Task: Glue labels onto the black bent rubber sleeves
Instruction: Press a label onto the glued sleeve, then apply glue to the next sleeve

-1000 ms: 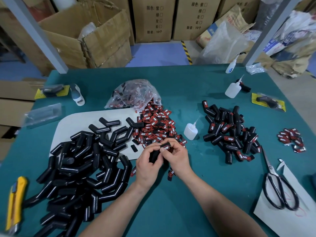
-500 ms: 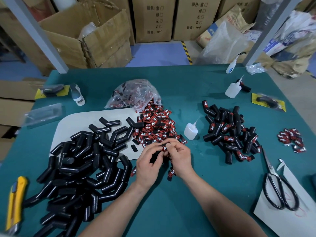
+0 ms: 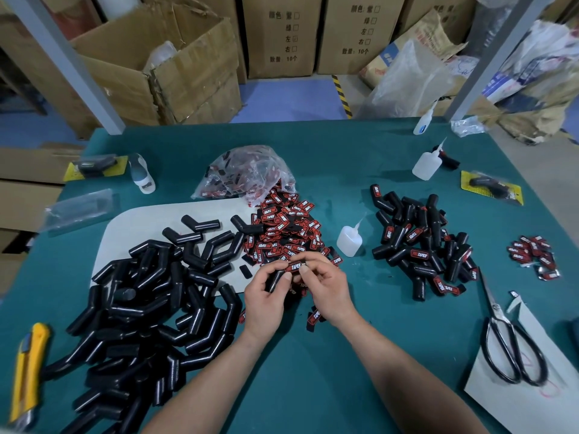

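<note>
Two hands work at the near middle of a green table, hemmed in on every side. A heap of unlabelled sleeves lies to the left, partly on a white board. A pile of red-and-black labels sits just beyond the fingers, with a glue bottle standing beside it and labelled sleeves to the right. Scissors lie near the right edge, partly on a paper sheet; a yellow utility knife lies at the left.

The left hand curls round a black bent sleeve, held above the table in front of the label pile. The right hand pinches its upper end, thumb on a label reading TAPER. That labelled leg lies crosswise, left to right; the other leg slants down toward the left palm.

A clear plastic bag behind holds more labels, which spill from its mouth. An open cardboard box stands on the floor beyond the table.
</note>
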The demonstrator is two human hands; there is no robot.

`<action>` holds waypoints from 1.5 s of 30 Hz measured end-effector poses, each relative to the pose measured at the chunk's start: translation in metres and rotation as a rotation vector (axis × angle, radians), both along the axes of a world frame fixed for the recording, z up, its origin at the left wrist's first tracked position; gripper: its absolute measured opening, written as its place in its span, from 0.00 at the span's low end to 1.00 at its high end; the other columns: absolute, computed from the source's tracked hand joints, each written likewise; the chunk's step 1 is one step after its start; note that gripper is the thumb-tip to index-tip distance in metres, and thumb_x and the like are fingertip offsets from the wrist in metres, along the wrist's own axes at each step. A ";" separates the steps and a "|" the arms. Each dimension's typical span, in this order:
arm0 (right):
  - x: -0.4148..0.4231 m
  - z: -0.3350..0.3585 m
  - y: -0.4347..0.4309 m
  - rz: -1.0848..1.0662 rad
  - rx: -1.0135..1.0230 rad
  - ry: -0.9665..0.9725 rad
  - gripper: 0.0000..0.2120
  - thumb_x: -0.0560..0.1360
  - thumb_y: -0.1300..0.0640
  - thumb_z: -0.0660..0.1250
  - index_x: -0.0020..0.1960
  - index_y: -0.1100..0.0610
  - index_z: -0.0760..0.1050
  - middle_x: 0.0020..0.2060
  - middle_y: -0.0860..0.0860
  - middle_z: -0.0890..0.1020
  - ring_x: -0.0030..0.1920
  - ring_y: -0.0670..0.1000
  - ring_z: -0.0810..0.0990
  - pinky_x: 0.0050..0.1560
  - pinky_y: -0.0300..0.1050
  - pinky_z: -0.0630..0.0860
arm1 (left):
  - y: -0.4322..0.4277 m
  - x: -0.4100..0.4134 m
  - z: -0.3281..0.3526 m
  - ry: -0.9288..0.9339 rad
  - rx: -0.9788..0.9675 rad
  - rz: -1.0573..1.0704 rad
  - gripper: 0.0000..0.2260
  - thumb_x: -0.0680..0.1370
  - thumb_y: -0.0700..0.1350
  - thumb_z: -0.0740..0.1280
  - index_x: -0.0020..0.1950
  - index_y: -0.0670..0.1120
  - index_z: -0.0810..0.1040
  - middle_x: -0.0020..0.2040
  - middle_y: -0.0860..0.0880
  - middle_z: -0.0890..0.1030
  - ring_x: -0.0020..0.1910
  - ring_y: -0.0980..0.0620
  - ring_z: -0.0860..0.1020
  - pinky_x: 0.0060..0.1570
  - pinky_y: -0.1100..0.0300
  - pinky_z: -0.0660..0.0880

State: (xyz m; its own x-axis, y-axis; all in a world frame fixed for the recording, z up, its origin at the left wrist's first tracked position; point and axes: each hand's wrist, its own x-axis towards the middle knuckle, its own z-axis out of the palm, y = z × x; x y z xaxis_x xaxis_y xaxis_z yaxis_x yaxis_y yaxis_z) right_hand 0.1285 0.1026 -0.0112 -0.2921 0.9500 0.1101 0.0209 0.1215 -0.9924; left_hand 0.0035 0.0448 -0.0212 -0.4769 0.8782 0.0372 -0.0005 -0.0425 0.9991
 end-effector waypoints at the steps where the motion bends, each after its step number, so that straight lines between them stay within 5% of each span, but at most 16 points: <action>1: 0.001 -0.002 0.001 -0.006 0.042 -0.054 0.11 0.78 0.58 0.66 0.39 0.55 0.82 0.54 0.47 0.82 0.53 0.51 0.82 0.49 0.48 0.80 | 0.000 0.000 0.000 -0.033 -0.020 -0.001 0.13 0.79 0.31 0.69 0.54 0.49 0.83 0.53 0.54 0.85 0.55 0.56 0.82 0.58 0.60 0.78; 9: 0.001 -0.004 0.000 -0.013 0.112 -0.078 0.10 0.76 0.57 0.71 0.38 0.58 0.76 0.52 0.47 0.83 0.55 0.53 0.82 0.53 0.45 0.78 | -0.004 0.003 0.000 -0.042 0.036 -0.041 0.08 0.79 0.39 0.67 0.56 0.48 0.81 0.55 0.53 0.85 0.58 0.52 0.82 0.61 0.60 0.76; 14: -0.007 -0.004 -0.008 -0.083 -0.198 0.164 0.17 0.70 0.67 0.76 0.48 0.56 0.70 0.52 0.52 0.84 0.41 0.48 0.80 0.43 0.41 0.78 | -0.003 0.000 0.000 0.051 0.045 0.037 0.14 0.77 0.39 0.67 0.51 0.59 0.80 0.52 0.57 0.83 0.55 0.56 0.81 0.58 0.67 0.74; 19: 0.027 0.013 0.007 0.259 0.223 -0.229 0.10 0.71 0.65 0.77 0.51 0.59 0.82 0.49 0.50 0.83 0.51 0.50 0.82 0.55 0.43 0.77 | -0.007 -0.006 -0.007 0.047 0.120 -0.020 0.10 0.79 0.46 0.61 0.52 0.48 0.81 0.48 0.51 0.85 0.48 0.50 0.84 0.51 0.60 0.80; 22: 0.045 0.026 0.014 0.522 0.060 -0.369 0.08 0.70 0.58 0.79 0.47 0.56 0.84 0.46 0.49 0.83 0.45 0.51 0.81 0.48 0.45 0.77 | -0.003 -0.007 -0.005 0.009 0.073 0.032 0.16 0.81 0.49 0.56 0.45 0.46 0.82 0.39 0.45 0.85 0.40 0.48 0.84 0.45 0.60 0.79; 25: 0.048 0.027 0.016 0.668 0.153 -0.588 0.10 0.69 0.49 0.79 0.43 0.54 0.85 0.44 0.45 0.83 0.47 0.47 0.80 0.52 0.47 0.77 | -0.001 -0.006 -0.003 -0.053 0.008 0.075 0.14 0.83 0.49 0.59 0.46 0.47 0.81 0.37 0.46 0.82 0.39 0.49 0.81 0.44 0.60 0.77; 29: 0.016 0.025 0.023 0.251 0.314 -0.404 0.07 0.74 0.55 0.76 0.43 0.59 0.84 0.42 0.50 0.83 0.44 0.49 0.81 0.48 0.51 0.79 | 0.000 -0.006 -0.002 -0.051 -0.020 0.120 0.08 0.85 0.43 0.62 0.52 0.49 0.80 0.40 0.55 0.82 0.39 0.60 0.80 0.43 0.68 0.75; 31: -0.012 0.025 0.035 0.107 0.453 -0.514 0.05 0.76 0.57 0.73 0.49 0.59 0.84 0.47 0.51 0.84 0.48 0.53 0.81 0.51 0.53 0.78 | 0.001 -0.006 -0.002 -0.033 -0.033 0.138 0.08 0.85 0.40 0.64 0.54 0.52 0.79 0.43 0.60 0.83 0.40 0.64 0.79 0.43 0.72 0.74; 36: -0.085 0.022 0.073 0.209 0.691 -0.894 0.14 0.80 0.56 0.65 0.63 0.57 0.80 0.61 0.50 0.81 0.59 0.57 0.73 0.60 0.54 0.71 | 0.004 -0.007 -0.007 -0.008 -0.027 0.152 0.10 0.82 0.38 0.67 0.55 0.54 0.78 0.50 0.63 0.83 0.50 0.64 0.80 0.51 0.72 0.73; 40: -0.097 0.017 0.077 0.227 0.701 -1.087 0.14 0.77 0.56 0.65 0.60 0.55 0.80 0.56 0.51 0.80 0.59 0.56 0.71 0.57 0.51 0.65 | 0.005 -0.006 -0.007 -0.002 -0.009 0.172 0.07 0.80 0.42 0.66 0.55 0.54 0.78 0.52 0.60 0.83 0.53 0.61 0.80 0.55 0.67 0.74; 43: -0.070 0.011 0.060 0.134 0.733 -0.914 0.12 0.73 0.55 0.71 0.55 0.56 0.82 0.50 0.51 0.81 0.56 0.56 0.74 0.55 0.52 0.65 | 0.004 -0.008 -0.005 0.169 0.048 0.207 0.11 0.78 0.36 0.65 0.56 0.49 0.78 0.60 0.53 0.78 0.63 0.52 0.77 0.65 0.55 0.74; 45: -0.046 0.007 0.048 0.091 0.630 -0.674 0.11 0.75 0.55 0.71 0.57 0.55 0.82 0.51 0.49 0.81 0.55 0.53 0.76 0.56 0.50 0.67 | 0.004 -0.009 -0.005 0.307 0.072 0.237 0.18 0.75 0.33 0.66 0.62 0.47 0.77 0.68 0.54 0.73 0.71 0.51 0.71 0.72 0.56 0.68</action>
